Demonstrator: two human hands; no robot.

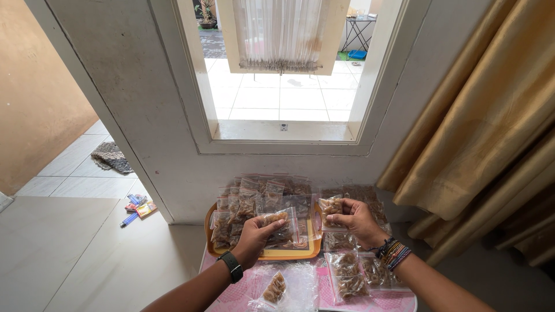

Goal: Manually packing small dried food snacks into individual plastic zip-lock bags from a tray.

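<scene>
The left hand [254, 234] grips a small clear bag of brown snacks [277, 222] over the front edge of the orange tray [289, 254], thumb on top and fingers curled underneath. The right hand [355, 219] pinches a second small bag [330, 206] by its upper edge, just past the tray's right rim. Both bags look light and limp: thin plastic that probably crinkles and slides under the fingers, with brittle pieces inside that would likely crack if squeezed. The flat strip along the top, above the filling, seems the safest place to hold.

The tray is heaped with more filled bags [254, 199], and others lie along the right edge of the pink table [231, 297]. One bag with only a few pieces [276, 288] lies at the near edge.

The stacked bags overlap, so their count and the tray's floor stay hidden. Whether the held bags are sealed I cannot tell. The table's near edge and both forearms are cut off by the frame, and a small coloured packet on the floor [139, 208] is too small to identify.
</scene>
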